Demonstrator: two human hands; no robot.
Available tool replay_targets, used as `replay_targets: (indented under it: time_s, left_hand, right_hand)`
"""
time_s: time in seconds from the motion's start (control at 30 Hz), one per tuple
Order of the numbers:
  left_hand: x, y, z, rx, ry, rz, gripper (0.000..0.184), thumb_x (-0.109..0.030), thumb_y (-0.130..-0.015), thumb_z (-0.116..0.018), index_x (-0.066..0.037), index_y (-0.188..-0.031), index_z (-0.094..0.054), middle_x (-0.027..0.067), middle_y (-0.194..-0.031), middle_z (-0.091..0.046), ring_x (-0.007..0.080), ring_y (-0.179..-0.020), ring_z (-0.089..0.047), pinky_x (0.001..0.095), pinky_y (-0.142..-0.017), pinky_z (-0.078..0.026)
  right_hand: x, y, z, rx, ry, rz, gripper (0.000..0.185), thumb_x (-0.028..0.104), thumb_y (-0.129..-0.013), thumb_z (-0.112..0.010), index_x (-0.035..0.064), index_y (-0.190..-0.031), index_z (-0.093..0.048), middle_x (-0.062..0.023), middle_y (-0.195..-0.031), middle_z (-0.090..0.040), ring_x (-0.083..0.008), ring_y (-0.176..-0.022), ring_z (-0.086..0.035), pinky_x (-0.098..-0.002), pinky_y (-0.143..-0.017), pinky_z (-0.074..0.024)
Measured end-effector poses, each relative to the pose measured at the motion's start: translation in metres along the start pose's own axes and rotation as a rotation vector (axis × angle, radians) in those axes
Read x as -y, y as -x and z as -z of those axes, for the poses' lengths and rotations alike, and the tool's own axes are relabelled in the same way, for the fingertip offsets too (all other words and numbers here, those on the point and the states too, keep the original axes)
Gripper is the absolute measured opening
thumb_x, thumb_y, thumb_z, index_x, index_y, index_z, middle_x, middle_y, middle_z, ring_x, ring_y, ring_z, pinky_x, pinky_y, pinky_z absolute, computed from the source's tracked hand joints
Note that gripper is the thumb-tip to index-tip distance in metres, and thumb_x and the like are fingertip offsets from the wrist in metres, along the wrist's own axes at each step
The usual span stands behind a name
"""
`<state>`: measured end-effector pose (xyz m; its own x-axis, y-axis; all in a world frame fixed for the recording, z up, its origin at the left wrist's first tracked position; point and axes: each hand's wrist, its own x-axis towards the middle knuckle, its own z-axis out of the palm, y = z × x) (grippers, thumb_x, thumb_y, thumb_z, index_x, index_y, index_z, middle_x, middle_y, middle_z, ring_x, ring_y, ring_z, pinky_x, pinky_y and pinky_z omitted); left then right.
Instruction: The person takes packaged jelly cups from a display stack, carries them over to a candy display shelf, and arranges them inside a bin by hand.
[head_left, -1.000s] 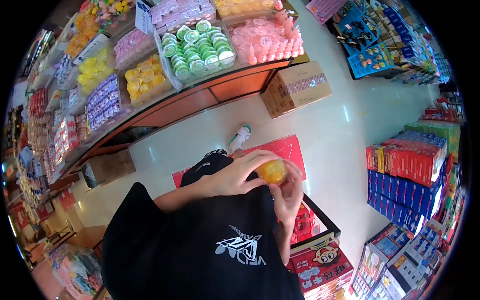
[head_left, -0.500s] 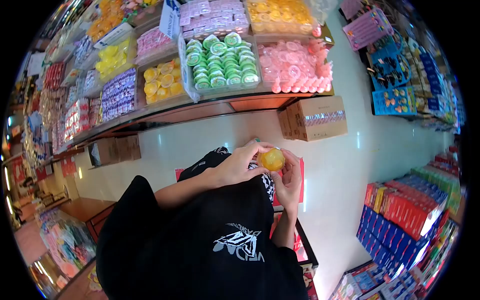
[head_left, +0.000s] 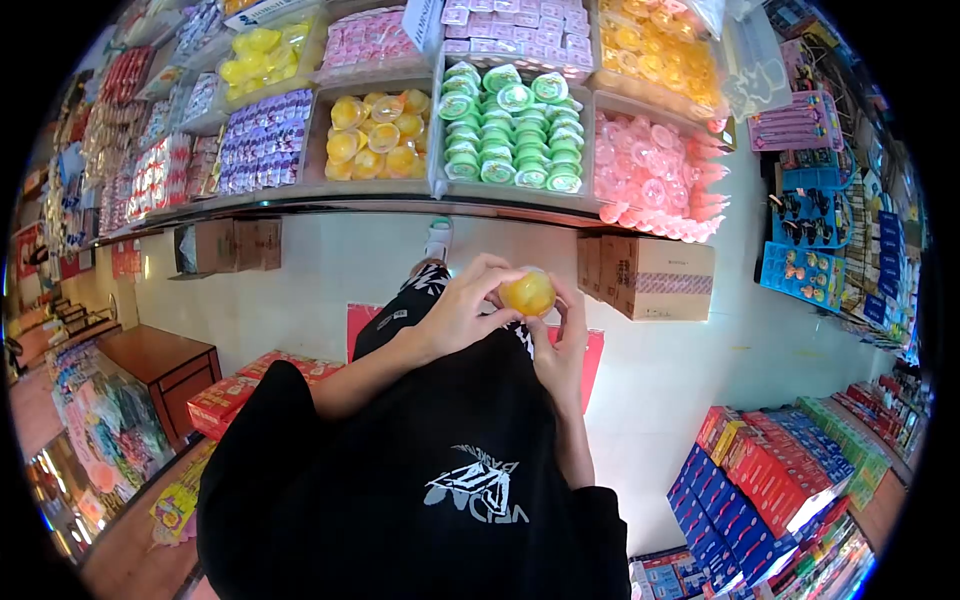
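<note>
A small round yellow tub, with a clear shiny top, is held up in front of my black shirt. My left hand grips its left side, thumb below and fingers along the upper edge. On the other side, my right hand has its thumb under the tub and its fingers curled around the right edge. Similar yellow-orange tubs fill a bin on the display counter, beyond my hands.
Neighbouring bins hold green-lidded cups, pink items and purple packets. A cardboard box stands on the floor at the right. Stacked red and blue boxes are at lower right; a brown cabinet is at left.
My view has shifted, so the counter and its bins appear closer and further right. Both hands still hold the yellow tub, which is tilted slightly differently. One foot now shows near the counter.
</note>
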<state>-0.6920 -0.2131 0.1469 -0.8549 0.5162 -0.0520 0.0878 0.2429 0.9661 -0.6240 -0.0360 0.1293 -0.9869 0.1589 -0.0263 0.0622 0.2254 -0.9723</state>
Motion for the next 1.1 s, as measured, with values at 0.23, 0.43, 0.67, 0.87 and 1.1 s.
replay_targets:
  time_s: [0.23, 0.43, 0.67, 0.87, 1.1]
  left_hand:
    - [0.027, -0.009, 0.075, -0.059, -0.009, -0.078, 0.055, 0.001, -0.081, -0.076, -0.005, -0.133, -0.058, 0.0138, -0.122, -0.054, 0.0209, -0.100, -0.064, 0.0292, -0.082, -0.059]
    - [0.068, -0.004, 0.140, -0.147, 0.041, 0.059, 0.050, 0.005, -0.082, -0.073, -0.002, -0.130, -0.059, 0.0130, -0.129, -0.057, 0.0168, -0.094, -0.065, 0.0267, -0.076, -0.057]
    - [0.121, -0.014, 0.214, -0.233, -0.020, -0.012, 0.047, 0.002, -0.081, -0.075, -0.001, -0.127, -0.060, 0.0135, -0.126, -0.057, 0.0211, -0.090, -0.067, 0.0290, -0.076, -0.057]
    - [0.196, -0.037, 0.254, -0.261, -0.062, -0.022, 0.046, 0.001, -0.087, -0.069, -0.004, -0.132, -0.059, 0.0150, -0.118, -0.054, 0.0231, -0.088, -0.067, 0.0310, -0.075, -0.059]
    - [0.233, -0.075, 0.273, -0.243, -0.210, -0.033, 0.055, 0.002, -0.086, -0.065, -0.003, -0.139, -0.050, 0.0221, -0.125, -0.054, 0.0374, -0.108, -0.060, 0.0384, -0.094, -0.052]
  right_hand:
    - [0.025, -0.043, -0.073, -0.037, 0.132, -0.006, 0.060, -0.001, -0.081, -0.072, 0.0006, -0.136, -0.048, -0.0192, -0.131, -0.052, -0.0353, -0.122, -0.052, -0.0423, -0.105, -0.0414]
    - [0.038, -0.084, -0.143, 0.065, 0.386, 0.141, 0.065, -0.002, -0.080, -0.072, 0.0020, -0.140, -0.047, -0.0191, -0.129, -0.050, -0.0379, -0.118, -0.053, -0.0417, -0.099, -0.0452]
    - [0.036, -0.142, -0.221, 0.140, 0.290, 0.125, 0.060, 0.000, -0.079, -0.074, 0.0012, -0.133, -0.049, -0.0227, -0.127, -0.051, -0.0422, -0.117, -0.053, -0.0437, -0.098, -0.0457]
    - [-0.021, -0.187, -0.287, 0.157, 0.338, 0.100, 0.058, 0.004, -0.080, -0.073, 0.0036, -0.132, -0.048, -0.0231, -0.124, -0.050, -0.0448, -0.114, -0.054, -0.0465, -0.094, -0.0480]
    - [-0.051, -0.242, -0.319, 0.116, 0.465, 0.070, 0.057, 0.003, -0.080, -0.071, 0.0051, -0.132, -0.047, -0.0254, -0.121, -0.050, -0.0469, -0.107, -0.057, -0.0502, -0.087, -0.0506]
